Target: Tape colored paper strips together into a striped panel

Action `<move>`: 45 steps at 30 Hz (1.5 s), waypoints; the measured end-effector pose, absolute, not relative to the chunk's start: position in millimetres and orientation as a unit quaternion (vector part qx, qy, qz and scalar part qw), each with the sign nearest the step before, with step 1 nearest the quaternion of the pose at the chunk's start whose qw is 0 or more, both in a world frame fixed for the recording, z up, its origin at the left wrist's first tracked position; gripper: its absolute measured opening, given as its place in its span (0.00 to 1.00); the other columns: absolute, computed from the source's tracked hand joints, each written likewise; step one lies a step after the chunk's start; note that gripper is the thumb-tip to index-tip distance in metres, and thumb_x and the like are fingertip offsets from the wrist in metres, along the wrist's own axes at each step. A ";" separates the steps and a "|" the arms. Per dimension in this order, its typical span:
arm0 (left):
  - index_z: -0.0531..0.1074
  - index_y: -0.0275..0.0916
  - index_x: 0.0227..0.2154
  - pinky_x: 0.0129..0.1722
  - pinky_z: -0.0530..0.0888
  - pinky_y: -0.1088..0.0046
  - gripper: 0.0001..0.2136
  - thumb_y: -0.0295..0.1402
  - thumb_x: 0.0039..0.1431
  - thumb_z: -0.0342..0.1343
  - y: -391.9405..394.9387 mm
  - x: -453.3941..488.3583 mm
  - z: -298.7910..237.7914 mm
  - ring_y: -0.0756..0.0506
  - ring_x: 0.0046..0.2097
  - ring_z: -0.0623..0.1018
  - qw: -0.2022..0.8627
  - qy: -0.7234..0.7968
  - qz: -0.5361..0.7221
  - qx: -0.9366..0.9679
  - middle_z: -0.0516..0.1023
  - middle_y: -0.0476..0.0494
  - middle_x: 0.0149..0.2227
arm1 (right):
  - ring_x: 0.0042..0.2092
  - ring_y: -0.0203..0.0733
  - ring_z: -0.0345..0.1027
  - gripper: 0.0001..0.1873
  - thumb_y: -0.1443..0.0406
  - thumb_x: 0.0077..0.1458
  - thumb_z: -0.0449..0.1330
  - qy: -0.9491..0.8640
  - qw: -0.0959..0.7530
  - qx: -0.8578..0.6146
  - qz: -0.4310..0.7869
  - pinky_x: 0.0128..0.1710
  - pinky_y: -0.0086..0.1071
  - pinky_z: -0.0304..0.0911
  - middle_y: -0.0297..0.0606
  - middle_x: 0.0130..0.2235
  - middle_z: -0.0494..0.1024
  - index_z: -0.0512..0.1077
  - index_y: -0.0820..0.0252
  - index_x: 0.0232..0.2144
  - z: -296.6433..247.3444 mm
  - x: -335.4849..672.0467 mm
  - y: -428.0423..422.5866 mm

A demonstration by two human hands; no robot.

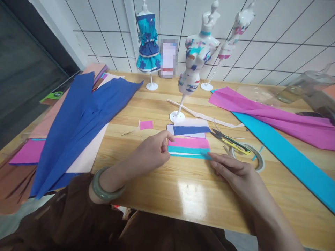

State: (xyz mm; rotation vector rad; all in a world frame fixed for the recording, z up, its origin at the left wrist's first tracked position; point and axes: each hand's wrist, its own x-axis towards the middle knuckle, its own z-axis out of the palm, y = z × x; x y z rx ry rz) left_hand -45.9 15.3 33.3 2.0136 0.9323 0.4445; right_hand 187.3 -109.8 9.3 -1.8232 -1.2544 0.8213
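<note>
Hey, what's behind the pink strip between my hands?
Just beyond the pink strip, a navy strip lies over a lavender piece, with a pale piece farther back. The navy strip covers the lavender piece's middle, so that's hidden.

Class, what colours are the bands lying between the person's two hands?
The bands are pink, turquoise and white, clearest in the head view.

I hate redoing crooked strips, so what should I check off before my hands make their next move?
1. Left hand at the left end of the pink-and-turquoise strip: ok.
2. Right hand at its right end: ok.
3. Firm pinch at both ends: cannot tell.
4. Tape roll unobstructed: not ok, the yellow-handled thread snips overlap it.
5. Snips off the pink-and-turquoise strip: ok.
6. Layers stuck together: cannot tell.
</note>
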 end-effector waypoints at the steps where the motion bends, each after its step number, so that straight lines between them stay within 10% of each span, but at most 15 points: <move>1: 0.66 0.40 0.37 0.26 0.66 0.75 0.16 0.21 0.43 0.48 15.4 -46.0 33.0 0.51 0.26 0.69 0.424 0.374 0.176 0.806 0.67 0.54 0.23 | 0.42 0.49 0.72 0.18 0.54 0.47 0.62 -0.488 0.381 -0.720 0.313 0.43 0.42 0.67 0.42 0.41 0.79 0.78 0.55 0.39 8.8 187.9 -110.1; 45: 0.65 0.39 0.42 0.39 0.73 0.68 0.14 0.20 0.54 0.54 13.2 -64.1 68.7 0.48 0.37 0.76 0.582 0.105 0.327 0.737 0.73 0.45 0.32 | 0.41 0.44 0.69 0.17 0.56 0.56 0.55 -0.603 0.328 -0.634 0.357 0.38 0.36 0.66 0.42 0.42 0.73 0.71 0.56 0.45 7.8 168.0 -103.7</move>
